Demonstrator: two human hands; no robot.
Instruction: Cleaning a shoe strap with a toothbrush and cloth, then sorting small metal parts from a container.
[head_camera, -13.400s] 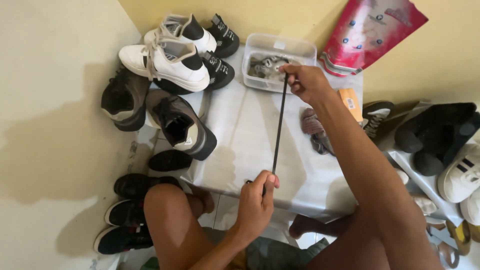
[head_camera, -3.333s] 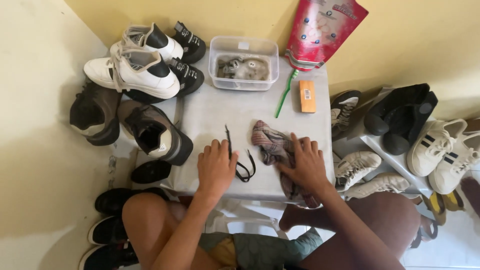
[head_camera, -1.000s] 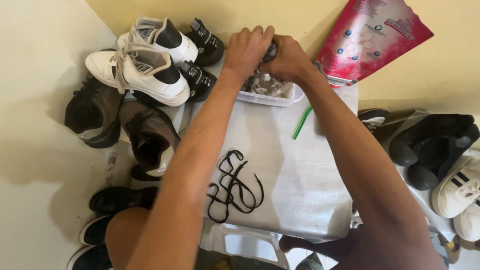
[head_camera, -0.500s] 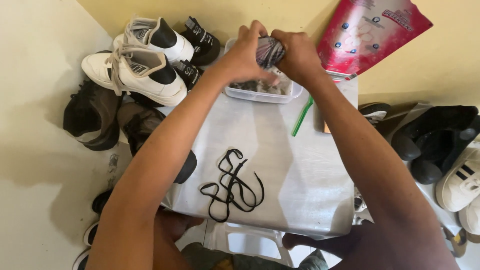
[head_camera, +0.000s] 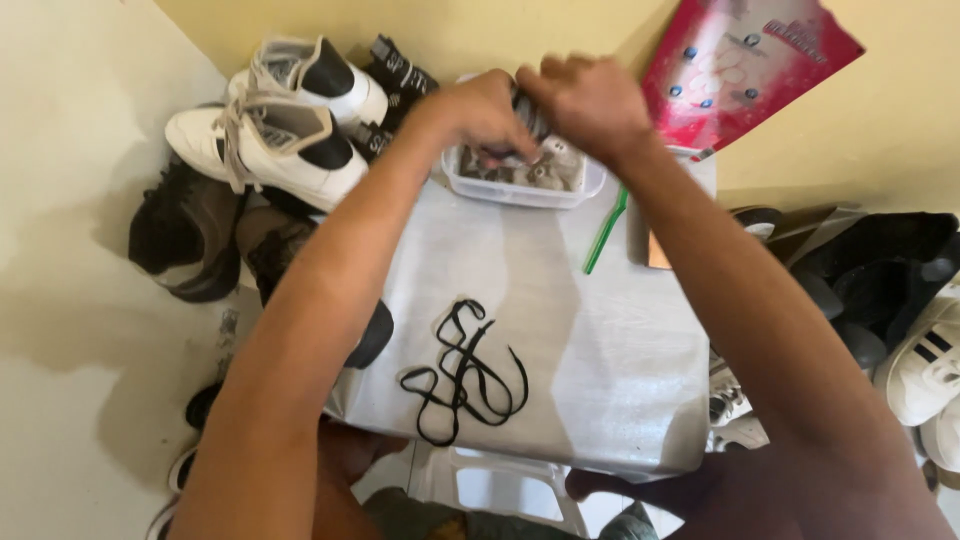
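My left hand (head_camera: 478, 112) and my right hand (head_camera: 588, 98) meet above a clear plastic tub (head_camera: 520, 188) at the far edge of a grey table (head_camera: 600, 370). Both are closed on a dark grey cloth (head_camera: 530, 108), bunched between the fingers and mostly hidden by them. More wet grey cloth lies in the tub under the hands. A black shoelace (head_camera: 463, 378) lies in loose loops on the table's near left part, away from both hands.
A green toothbrush (head_camera: 606, 230) and a small orange item (head_camera: 656, 252) lie right of the tub. A red bag (head_camera: 745, 70) leans on the wall. White sneakers (head_camera: 275, 140) and brown shoes (head_camera: 190, 240) sit left; black shoes (head_camera: 880, 270) and white shoes (head_camera: 930, 370) right.
Earlier the hands worked the shoelace and cloth at the near edge. They have since moved to the tub with the cloth, leaving the lace on the table. In the last second they stay there.
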